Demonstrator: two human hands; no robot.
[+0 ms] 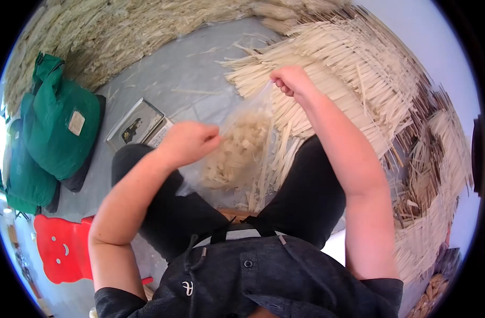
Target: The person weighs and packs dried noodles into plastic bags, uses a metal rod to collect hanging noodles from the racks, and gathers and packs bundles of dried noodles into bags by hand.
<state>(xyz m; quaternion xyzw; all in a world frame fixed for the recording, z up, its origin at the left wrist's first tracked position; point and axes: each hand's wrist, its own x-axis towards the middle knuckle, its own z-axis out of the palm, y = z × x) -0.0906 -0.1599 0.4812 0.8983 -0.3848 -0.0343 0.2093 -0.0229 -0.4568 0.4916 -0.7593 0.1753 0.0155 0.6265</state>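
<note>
A clear plastic bag (pixel 237 146) with pale, shredded-looking pieces inside hangs between my knees. My right hand (pixel 291 82) is closed on the bag's upper corner, raised above the pale strips. Lower and to the left, my left hand (pixel 192 142) is closed at the bag's left side, its fingers curled against the plastic. The bag's contents gather in its lower part, and its lower left edge lies near my left thigh.
A scale (pixel 139 124) stands on the grey floor beyond my left knee. Green sacks (pixel 62 127) are at the left, above a red chair (pixel 65 249). Pale strips (pixel 327 69) are piled at the right. A bundled heap (pixel 120 32) lines the back.
</note>
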